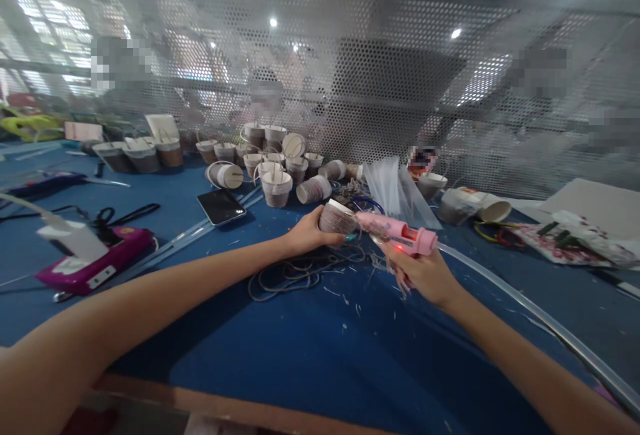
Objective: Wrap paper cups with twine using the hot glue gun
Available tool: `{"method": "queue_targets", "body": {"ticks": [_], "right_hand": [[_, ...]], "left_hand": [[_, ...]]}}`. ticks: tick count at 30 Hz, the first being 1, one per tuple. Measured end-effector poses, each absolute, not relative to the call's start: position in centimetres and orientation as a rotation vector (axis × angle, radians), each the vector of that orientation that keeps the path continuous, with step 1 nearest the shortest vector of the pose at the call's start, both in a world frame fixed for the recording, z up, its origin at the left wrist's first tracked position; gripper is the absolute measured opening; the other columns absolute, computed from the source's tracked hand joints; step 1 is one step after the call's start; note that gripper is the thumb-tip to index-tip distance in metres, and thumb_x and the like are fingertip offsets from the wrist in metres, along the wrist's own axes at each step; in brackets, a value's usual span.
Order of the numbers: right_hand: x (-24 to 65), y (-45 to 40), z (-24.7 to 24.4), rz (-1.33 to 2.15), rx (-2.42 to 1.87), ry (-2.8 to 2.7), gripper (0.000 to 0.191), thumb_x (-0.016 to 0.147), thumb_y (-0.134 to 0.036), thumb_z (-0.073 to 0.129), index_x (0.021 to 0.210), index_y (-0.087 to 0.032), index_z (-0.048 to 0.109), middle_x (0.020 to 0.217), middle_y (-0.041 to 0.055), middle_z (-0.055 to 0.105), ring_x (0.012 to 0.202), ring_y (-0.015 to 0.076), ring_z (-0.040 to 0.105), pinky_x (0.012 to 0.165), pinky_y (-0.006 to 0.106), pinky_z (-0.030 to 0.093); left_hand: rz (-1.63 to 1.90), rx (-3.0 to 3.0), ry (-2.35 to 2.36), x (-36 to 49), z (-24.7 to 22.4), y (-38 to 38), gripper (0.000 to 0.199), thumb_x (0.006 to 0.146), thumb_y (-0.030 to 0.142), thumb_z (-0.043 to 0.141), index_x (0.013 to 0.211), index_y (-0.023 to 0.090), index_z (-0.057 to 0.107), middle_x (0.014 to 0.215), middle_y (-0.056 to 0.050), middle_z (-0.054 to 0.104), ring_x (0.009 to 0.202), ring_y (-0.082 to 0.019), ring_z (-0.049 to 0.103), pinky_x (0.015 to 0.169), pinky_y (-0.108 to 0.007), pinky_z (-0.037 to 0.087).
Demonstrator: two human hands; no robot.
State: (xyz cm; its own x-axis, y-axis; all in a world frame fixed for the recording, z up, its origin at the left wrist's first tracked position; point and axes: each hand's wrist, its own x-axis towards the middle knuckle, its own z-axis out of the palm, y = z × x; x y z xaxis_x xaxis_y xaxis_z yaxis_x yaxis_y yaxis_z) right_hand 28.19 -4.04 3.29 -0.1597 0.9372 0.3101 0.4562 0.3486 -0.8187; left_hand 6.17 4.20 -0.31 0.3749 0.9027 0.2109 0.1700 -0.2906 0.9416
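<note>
My left hand (311,230) is closed around a small cup (337,219) wrapped in grey-brown cord, tilted with its white rim up. In my right hand (425,274) is a pink glue gun (397,230), a small red light glowing on its body. Its nozzle points left and meets or nearly meets the cup's right side; I cannot tell if they touch. Loose grey cord (290,282) lies in loops on the blue table below the cup. Clear glue sticks (393,188) are bunched just behind the glue gun.
Several cord-wrapped cups (277,188) stand or lie at the back. A black phone (221,207) and a purple power strip (107,265) with a white charger are on the left. A clear tube (530,305) runs along the right. A perforated metal screen (310,82) rises behind the table.
</note>
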Motion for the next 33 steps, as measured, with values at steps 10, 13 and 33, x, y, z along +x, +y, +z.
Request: {"method": "queue_targets", "body": {"ticks": [10,13,33], "right_hand": [[28.44,-4.28,3.35,0.842,-1.391,-1.67,0.046,0.073,-0.055,0.062,0.046,-0.022,0.046,0.035,-0.0028,0.046,0.034,0.01,0.041,0.039,0.026,0.035],[28.31,-4.32,3.46,0.846,-1.391,-1.663,0.047,0.072,-0.056,0.063,0.044,-0.022,0.045,0.034,-0.0027,0.045,0.033,0.0095,0.042,0.038,0.025,0.036],[28.72,-4.21,3.38,0.882,-1.328,-1.652,0.027,0.078,-0.048,0.06,0.076,-0.02,0.061,0.038,-0.0071,0.042,0.032,0.0098,0.039,0.033,0.024,0.033]], "left_hand": [[1.017,1.665,0.955,6.07,-0.41,4.4,0.069,0.06,0.036,0.079,0.12,0.012,0.054,0.114,-0.014,0.065,0.105,-0.031,0.06,0.095,-0.05,0.046],[1.024,1.64,0.943,6.1,-0.36,4.31,0.068,0.059,0.034,0.08,0.119,0.012,0.054,0.114,-0.014,0.065,0.104,-0.031,0.061,0.095,-0.049,0.046],[1.085,1.436,0.88,6.2,0.31,3.92,0.064,0.056,0.03,0.079,0.113,0.012,0.056,0.111,-0.014,0.066,0.101,-0.028,0.062,0.095,-0.044,0.045]]}}
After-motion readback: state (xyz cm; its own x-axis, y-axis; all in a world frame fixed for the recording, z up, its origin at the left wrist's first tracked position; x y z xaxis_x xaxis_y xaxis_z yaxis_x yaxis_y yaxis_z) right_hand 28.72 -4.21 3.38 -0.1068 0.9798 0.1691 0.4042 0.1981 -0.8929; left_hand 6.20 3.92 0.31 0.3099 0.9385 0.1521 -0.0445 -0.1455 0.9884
